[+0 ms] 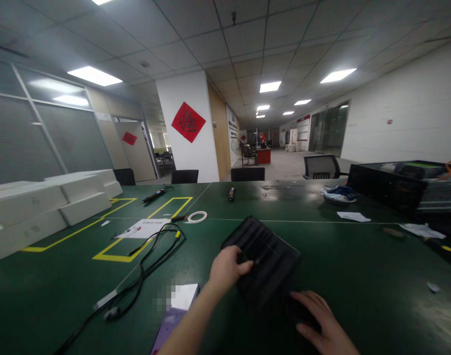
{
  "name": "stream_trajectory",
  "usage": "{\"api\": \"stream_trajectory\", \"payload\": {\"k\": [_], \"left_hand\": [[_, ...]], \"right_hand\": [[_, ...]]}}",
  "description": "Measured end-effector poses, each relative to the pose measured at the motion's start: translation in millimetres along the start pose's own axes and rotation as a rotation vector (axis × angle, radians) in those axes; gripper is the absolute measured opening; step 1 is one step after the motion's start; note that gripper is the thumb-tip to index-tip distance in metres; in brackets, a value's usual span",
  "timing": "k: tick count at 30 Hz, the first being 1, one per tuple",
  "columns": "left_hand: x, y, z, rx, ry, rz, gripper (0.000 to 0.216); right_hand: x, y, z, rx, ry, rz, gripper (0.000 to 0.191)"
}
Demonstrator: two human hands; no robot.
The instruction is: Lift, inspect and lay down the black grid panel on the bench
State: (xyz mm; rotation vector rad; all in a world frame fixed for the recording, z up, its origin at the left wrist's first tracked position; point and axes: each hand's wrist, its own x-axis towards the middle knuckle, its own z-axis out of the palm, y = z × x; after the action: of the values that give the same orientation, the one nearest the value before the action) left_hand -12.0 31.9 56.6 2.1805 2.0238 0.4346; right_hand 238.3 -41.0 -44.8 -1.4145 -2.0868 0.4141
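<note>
In the head view, my left hand (pixel 229 266) is closed on the near left side of a black ribbed tray (pixel 270 256), which is tilted above the green table (pixel 344 276) and slightly blurred. Parallel ridges run across the tray's face. Lower right, my right hand (pixel 319 318) curls its fingers round a dark rounded object (pixel 301 313); blur and shadow hide its exact kind. Beneath my left forearm lies a purple and white item (pixel 169 328), partly covered and pixelated.
Black cables (pixel 146 276) sprawl on the left, near a printed sheet (pixel 144 229) and a white tape ring (pixel 197 217). White boxes (pixel 29 212) are stacked at far left. An open computer case (pixel 381 187) stands at right, beside a bowl with cloth (pixel 338 195).
</note>
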Motion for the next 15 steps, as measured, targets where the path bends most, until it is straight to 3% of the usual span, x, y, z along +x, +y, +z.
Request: {"api": "stream_trajectory", "payload": {"k": [3,7,11,15], "left_hand": [[28,-40,-16,0.106,0.035,-0.181,0.039],[47,-77,-18,0.191,0.044,-0.314,0.035],[50,-85,-11,0.235,0.063,-0.297,0.035],[42,-96,-18,0.276,0.102,-0.250,0.033]], "right_hand": [[6,-1,-1,0.331,-0.205,0.186,0.052],[10,0,0,0.390,-0.261,0.184,0.059],[10,1,0,0.393,-0.274,0.182,0.058],[6,2,-2,0.424,-0.255,0.203,0.057]]}}
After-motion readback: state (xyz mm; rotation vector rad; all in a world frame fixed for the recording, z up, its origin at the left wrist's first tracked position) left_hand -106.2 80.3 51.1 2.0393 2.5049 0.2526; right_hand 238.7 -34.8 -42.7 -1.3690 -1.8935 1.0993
